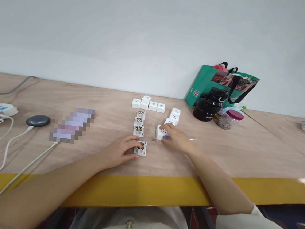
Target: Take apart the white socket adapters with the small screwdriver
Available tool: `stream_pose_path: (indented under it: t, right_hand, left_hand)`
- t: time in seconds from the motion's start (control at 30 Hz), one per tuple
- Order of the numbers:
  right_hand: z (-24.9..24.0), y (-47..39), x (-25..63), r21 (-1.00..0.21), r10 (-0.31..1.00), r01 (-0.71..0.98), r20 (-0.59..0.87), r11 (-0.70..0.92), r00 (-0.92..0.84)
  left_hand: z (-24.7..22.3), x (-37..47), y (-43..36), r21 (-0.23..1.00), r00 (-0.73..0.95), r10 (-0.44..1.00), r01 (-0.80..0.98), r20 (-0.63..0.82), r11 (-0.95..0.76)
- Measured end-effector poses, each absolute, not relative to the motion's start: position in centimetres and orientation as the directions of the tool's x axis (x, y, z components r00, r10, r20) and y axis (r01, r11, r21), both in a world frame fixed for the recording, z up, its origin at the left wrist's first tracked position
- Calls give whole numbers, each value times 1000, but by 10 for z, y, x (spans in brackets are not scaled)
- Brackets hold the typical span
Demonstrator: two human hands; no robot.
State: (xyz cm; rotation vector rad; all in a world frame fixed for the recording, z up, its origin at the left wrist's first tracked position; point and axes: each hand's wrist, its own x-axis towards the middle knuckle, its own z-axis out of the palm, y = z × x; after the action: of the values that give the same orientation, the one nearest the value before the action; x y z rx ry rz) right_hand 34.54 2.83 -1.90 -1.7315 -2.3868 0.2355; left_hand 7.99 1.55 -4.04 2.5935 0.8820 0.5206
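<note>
My left hand (pixel 126 150) rests at the left edge of an open white socket base (pixel 143 148) with copper contacts, its index finger on top and thumb at the near edge. My right hand (pixel 176 137) has its fingers closed over a white socket cover (pixel 160 132) on the table. A screwdriver lies under that hand, its purple handle (pixel 166 137) partly hidden and its thin shaft (pixel 193 139) out to the right. Between the hands is a small metal piece (pixel 154 139). Several more open bases (pixel 139 130) line up beyond my left hand.
White covers stand in a back row (pixel 152 106) and a right column (pixel 176 112). At the back right are a green bag (pixel 200 81), a black flask (pixel 208 108) and a jar (pixel 224 122). To the left lie a blurred phone (pixel 74 124), cables and a dark round puck (pixel 38 120).
</note>
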Motion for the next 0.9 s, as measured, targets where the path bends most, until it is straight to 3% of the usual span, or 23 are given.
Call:
stream_pose_path:
  t: [0.27, 0.33, 0.43, 0.5, 0.57, 0.67, 0.77, 0.9]
  right_hand:
    - [-24, 37, 347, -359, 963, 895, 50, 266, -266]
    - [-21, 38, 350, -455, 964, 850, 94, 265, -250]
    - [-13, 40, 356, -694, 970, 677, 183, 243, -161]
    - [-8, 38, 357, -820, 975, 529, 174, 220, -136]
    - [-5, 34, 353, -870, 969, 441, 143, 220, -201]
    - [-8, 22, 336, -834, 901, 433, 162, 343, -402]
    - [-15, 10, 317, -690, 792, 485, 216, 537, -570]
    - [-18, 0, 306, -524, 736, 560, 213, 642, -643]
  left_hand:
    - [-40, 80, 14, 544, 700, 690, 513, 182, -664]
    - [-40, 80, 15, 542, 674, 721, 549, 163, -636]
    - [-41, 81, 15, 540, 661, 733, 562, 161, -626]
    - [-41, 83, 15, 552, 658, 734, 554, 168, -623]
    - [-41, 84, 14, 571, 654, 739, 549, 160, -610]
    - [-41, 84, 14, 604, 660, 737, 531, 145, -595]
    - [-42, 82, 15, 612, 659, 740, 531, 138, -586]
    - [-43, 78, 18, 593, 662, 739, 548, 124, -590]
